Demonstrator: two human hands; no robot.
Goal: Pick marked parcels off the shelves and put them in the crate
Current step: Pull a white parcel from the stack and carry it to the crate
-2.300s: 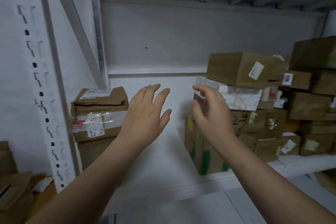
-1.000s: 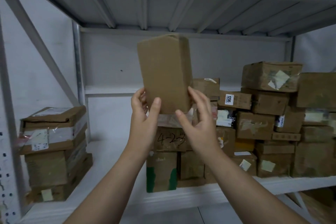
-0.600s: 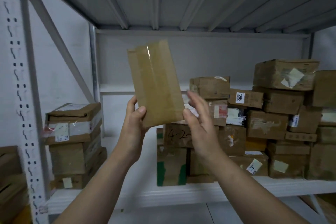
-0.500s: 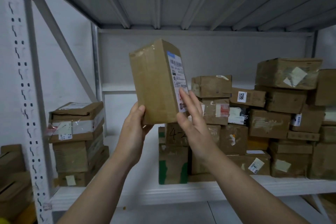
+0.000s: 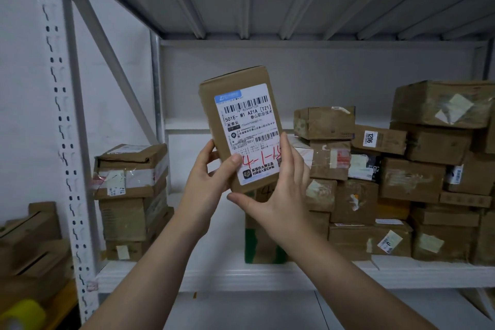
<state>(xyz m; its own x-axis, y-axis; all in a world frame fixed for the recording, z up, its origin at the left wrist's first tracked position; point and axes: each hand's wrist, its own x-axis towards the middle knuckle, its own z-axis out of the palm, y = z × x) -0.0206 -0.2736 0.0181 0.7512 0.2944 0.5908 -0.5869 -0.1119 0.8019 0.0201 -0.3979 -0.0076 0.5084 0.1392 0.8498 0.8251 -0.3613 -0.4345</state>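
Standing on end in mid-air before the shelf (image 5: 267, 274), the parcel (image 5: 235, 104) turns its label (image 5: 247, 131), marked in red handwriting, toward the camera. The left hand (image 5: 209, 177) grasps its lower left edge with the thumb on the label. The right hand (image 5: 281, 195) cups the lower right corner, fingers (image 5: 288, 161) up the side and thumb beneath. Both grips sit low, so the tall box could tip out and fall against the stacked boxes (image 5: 401, 169) to the right. No crate is in view.

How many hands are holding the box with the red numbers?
2. The left hand grips the box at its lower left edge; the right hand holds its lower right corner, thumb underneath.
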